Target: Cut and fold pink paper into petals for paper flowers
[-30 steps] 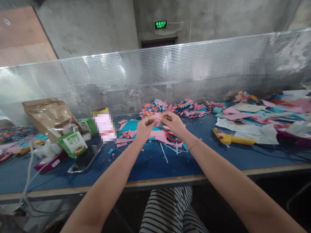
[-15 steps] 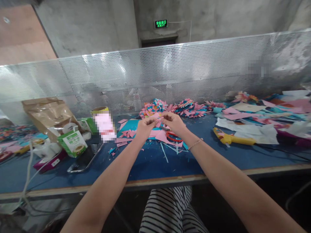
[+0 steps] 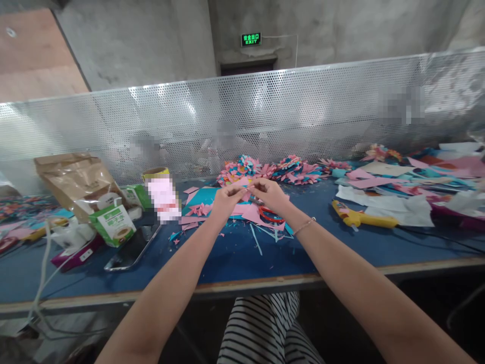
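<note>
My left hand (image 3: 226, 198) and my right hand (image 3: 270, 194) meet at the fingertips above the middle of the table. Both pinch a small piece of pink paper (image 3: 243, 182), mostly covered by the fingers. Below and beside my right hand lie scissors with red handles (image 3: 271, 214). Pink paper sheets (image 3: 250, 211), a blue paper sheet (image 3: 204, 197) and thin cut strips (image 3: 256, 239) are spread under the hands. Left of my left hand sits a folded pink paper piece (image 3: 200, 209). Behind the hands are heaped pink and blue paper flowers (image 3: 297, 169).
A yellow hot glue gun (image 3: 364, 218) lies at right, its black cord trailing off. More paper sheets (image 3: 394, 177) are piled behind it. At left stand a brown paper bag (image 3: 81, 184), a green and white box (image 3: 112, 224) and a phone (image 3: 132, 247). A perforated metal screen (image 3: 303, 111) bounds the table's back.
My fingertips have shifted slightly on the pink paper, and less of it shows between them. The things on the table have stayed in place.
</note>
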Tool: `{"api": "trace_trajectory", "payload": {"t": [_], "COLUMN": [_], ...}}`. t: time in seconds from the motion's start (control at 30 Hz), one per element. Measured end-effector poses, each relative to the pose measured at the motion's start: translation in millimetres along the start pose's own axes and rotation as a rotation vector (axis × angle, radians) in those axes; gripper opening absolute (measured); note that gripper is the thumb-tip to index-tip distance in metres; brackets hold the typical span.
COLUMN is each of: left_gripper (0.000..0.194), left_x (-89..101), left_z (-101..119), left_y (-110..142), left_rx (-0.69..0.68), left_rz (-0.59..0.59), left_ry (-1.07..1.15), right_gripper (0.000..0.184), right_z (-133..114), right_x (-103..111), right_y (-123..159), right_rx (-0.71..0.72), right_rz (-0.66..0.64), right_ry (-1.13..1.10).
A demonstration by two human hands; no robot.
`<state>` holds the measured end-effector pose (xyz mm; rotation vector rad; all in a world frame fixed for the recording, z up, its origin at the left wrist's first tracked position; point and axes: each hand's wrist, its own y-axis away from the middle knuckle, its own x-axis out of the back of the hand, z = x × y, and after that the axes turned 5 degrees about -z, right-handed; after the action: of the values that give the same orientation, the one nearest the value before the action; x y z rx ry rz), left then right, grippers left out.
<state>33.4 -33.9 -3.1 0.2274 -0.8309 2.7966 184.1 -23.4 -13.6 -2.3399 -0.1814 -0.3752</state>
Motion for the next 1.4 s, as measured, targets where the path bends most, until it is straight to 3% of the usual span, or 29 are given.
{"api": "trace_trajectory", "payload": {"t": [0.27, 0.63, 1.4], "left_gripper": [0.013, 0.013, 0.014], "left_x": [1.0, 1.5, 0.7], "left_z": [2, 7, 7], "left_y": [1, 3, 3], "left_rx": [-0.086, -0.073, -0.069], "left_rz": [0.027, 0.018, -0.003], "left_ry": [-0.152, -0.227, -0.210], "right_gripper": [0.020, 0.023, 0.020], "right_z": [0, 1, 7], "right_x": [0, 0, -3], "right_y": [1, 1, 0], "right_rx": [-0.033, -0.027, -0.087], "right_rz": [0.003, -0.005, 0.007], "right_ry": [0.056, 0.064, -0.250]}}
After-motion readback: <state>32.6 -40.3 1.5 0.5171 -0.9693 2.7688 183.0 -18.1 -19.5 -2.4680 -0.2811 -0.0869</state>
